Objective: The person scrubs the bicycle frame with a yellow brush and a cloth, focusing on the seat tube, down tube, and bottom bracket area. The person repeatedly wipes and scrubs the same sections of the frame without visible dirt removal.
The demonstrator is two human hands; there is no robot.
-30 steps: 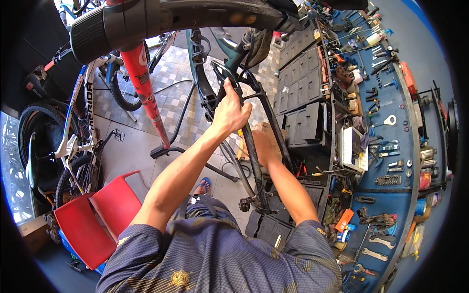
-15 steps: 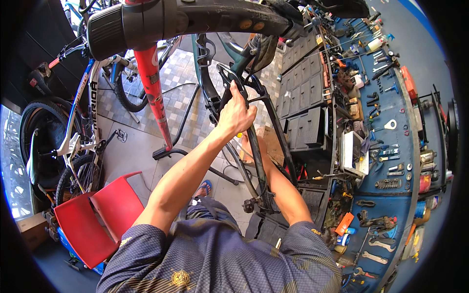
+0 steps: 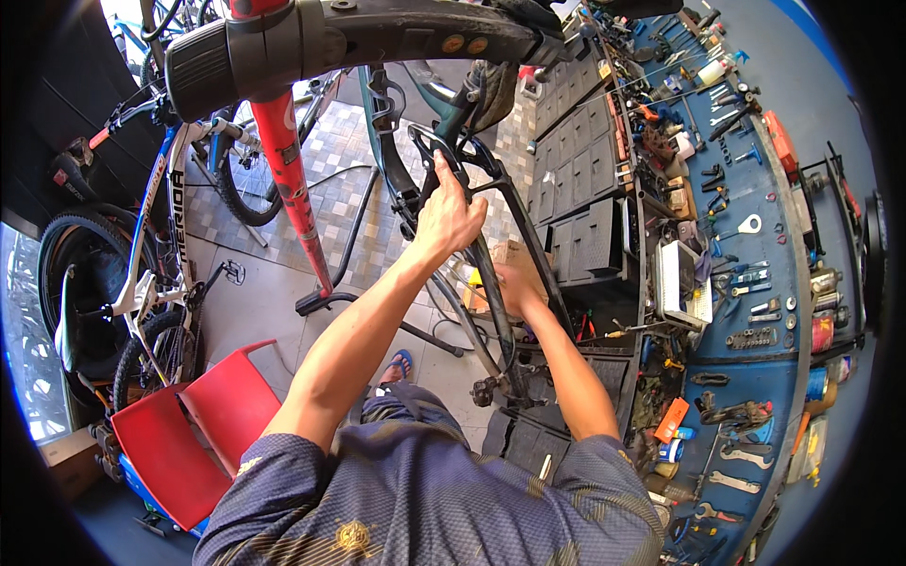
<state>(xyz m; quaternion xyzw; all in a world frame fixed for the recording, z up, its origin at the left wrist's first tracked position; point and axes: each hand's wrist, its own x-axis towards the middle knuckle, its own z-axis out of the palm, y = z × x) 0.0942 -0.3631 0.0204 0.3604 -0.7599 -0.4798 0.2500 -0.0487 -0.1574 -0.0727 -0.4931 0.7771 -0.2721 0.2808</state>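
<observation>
Left hand [image 3: 451, 223] is clasping the frame [image 3: 501, 325], which is running lengthwise away from the torso [image 3: 425, 500] just ahead, while the right hand [image 3: 517, 288], nearer the torso, is sitting partly hidden at its right side, grip unclear.

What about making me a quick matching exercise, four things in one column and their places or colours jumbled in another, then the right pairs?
Column one:
1. left hand
2. right hand
3. chair
4. tool bench

Column two:
A. partly hidden behind a tube of the dark bike frame
B. blue, with tools laid out
C. on the frame, index finger extended
D. red, at lower left

Pairs: 1-C, 2-A, 3-D, 4-B.
</observation>
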